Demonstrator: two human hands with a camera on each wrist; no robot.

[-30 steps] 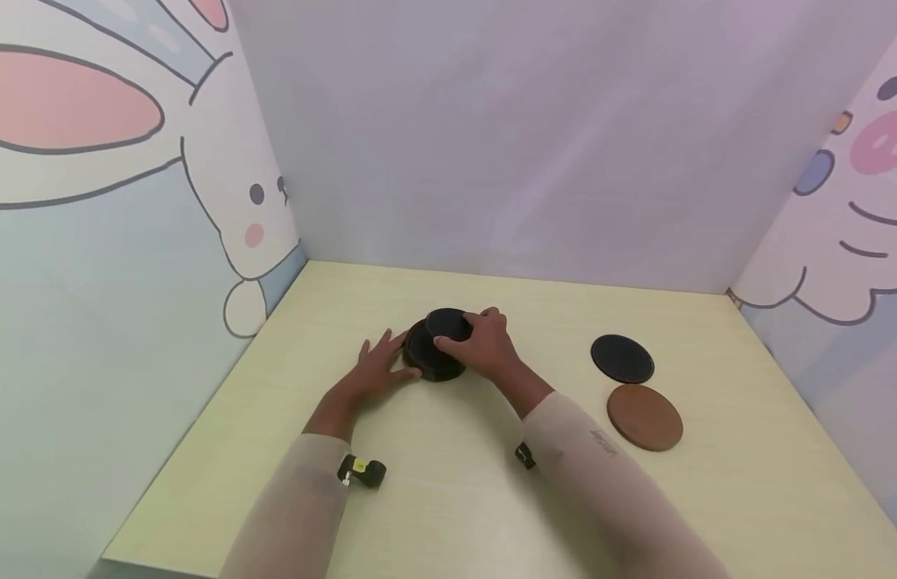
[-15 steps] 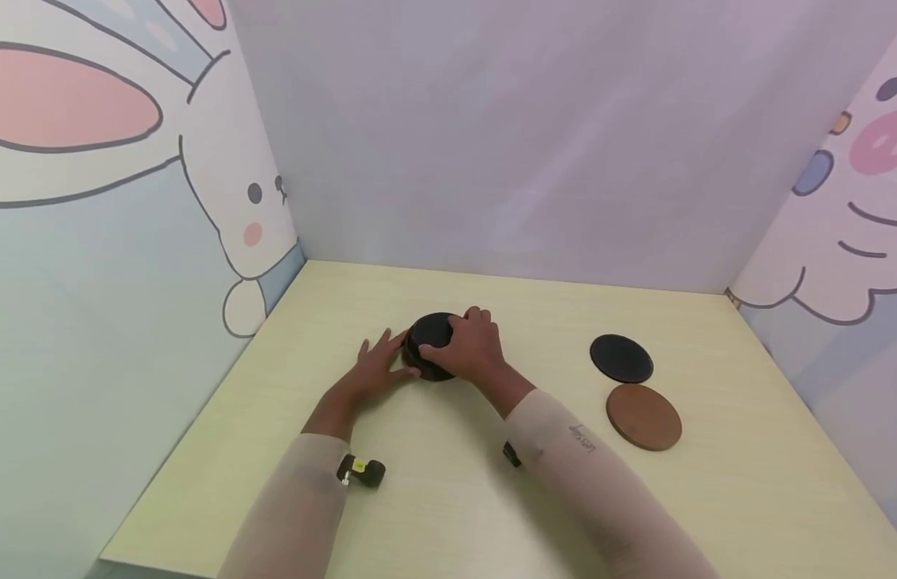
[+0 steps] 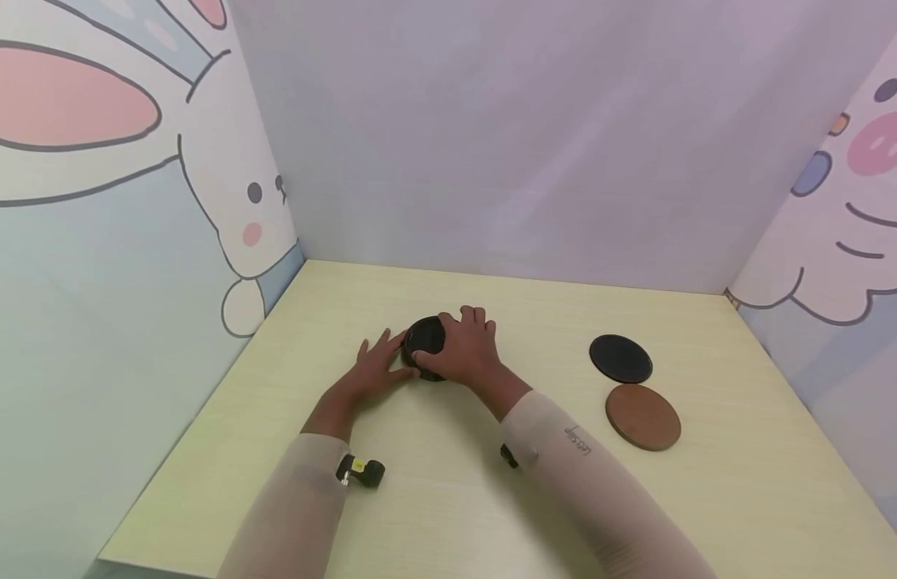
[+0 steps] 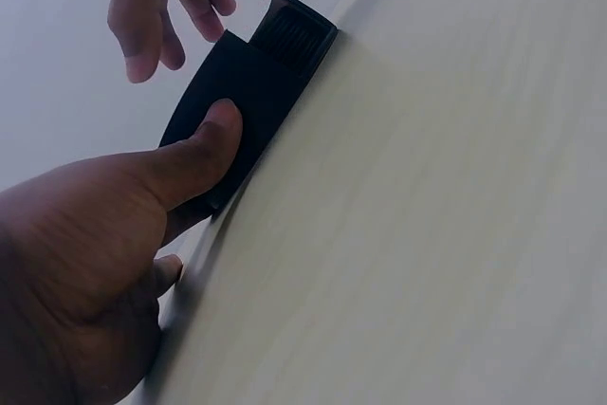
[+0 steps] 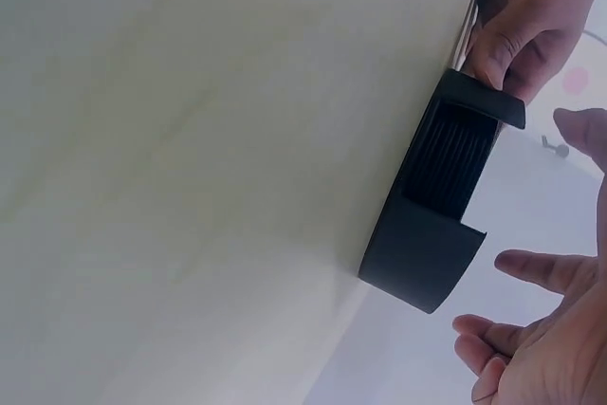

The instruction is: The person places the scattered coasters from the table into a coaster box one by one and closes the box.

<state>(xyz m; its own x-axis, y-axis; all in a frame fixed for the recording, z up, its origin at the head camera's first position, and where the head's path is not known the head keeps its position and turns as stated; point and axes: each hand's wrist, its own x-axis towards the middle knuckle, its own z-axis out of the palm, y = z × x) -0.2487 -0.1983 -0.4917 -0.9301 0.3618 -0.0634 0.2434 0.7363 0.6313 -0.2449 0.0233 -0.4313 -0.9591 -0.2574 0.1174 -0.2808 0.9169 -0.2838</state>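
Here, notched black holder [image 5: 422, 248], round brown disc [image 3: 643, 416]

Black holder [image 5: 422, 248] — matt, plastic-looking; tabletop [image 3: 434, 458] — smooth wood-grain.

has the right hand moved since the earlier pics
Yes: in the head view, the right hand has shifted left, farther from the brown disc.

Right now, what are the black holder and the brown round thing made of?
The black holder looks like plastic, maybe something coated: it's smooth, dull and evenly dark. The brown round thing could be leather or wood: it's smooth, brown, without clear grain.
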